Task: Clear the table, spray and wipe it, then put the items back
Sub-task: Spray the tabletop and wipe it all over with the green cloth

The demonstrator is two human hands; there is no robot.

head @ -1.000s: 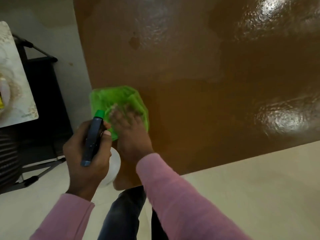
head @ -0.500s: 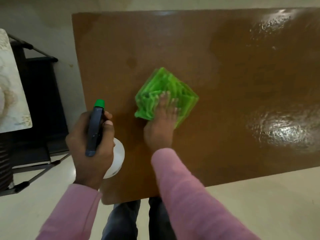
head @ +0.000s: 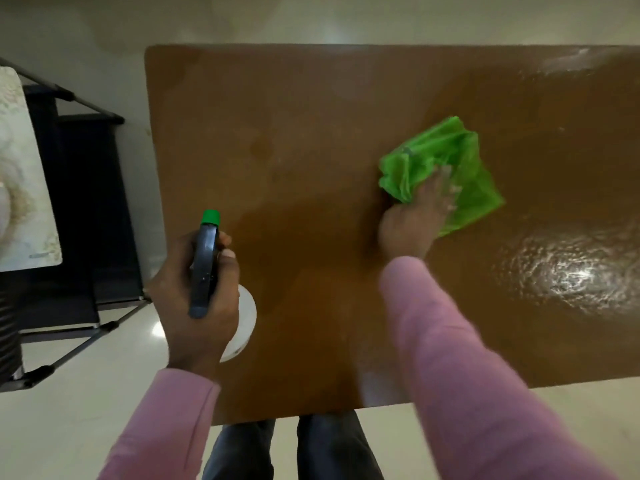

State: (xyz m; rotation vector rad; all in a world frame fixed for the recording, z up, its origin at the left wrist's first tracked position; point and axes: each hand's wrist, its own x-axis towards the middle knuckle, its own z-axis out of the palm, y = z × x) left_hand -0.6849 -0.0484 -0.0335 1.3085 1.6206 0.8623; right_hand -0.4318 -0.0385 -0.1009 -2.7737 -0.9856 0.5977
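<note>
Table [head: 311,161] top gleams wet; mid-table I see the right hand [head: 412,223] pressing flat, blurred fingers on the green cloth [head: 433,157], while the left hand [head: 194,317] curls its fingers round the spray bottle [head: 204,268] at the table's left edge.

The cloth [head: 427,157] lay right of centre on the table [head: 294,140], the spray bottle [head: 204,268] over its left edge, a rack [head: 88,110] standing farther left.

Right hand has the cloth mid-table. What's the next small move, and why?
Probably sweep the green cloth right and toward you under the right hand. The table glistens with a wet patch just there, while its left side looks dull. The left hand only grips the spray bottle.
</note>
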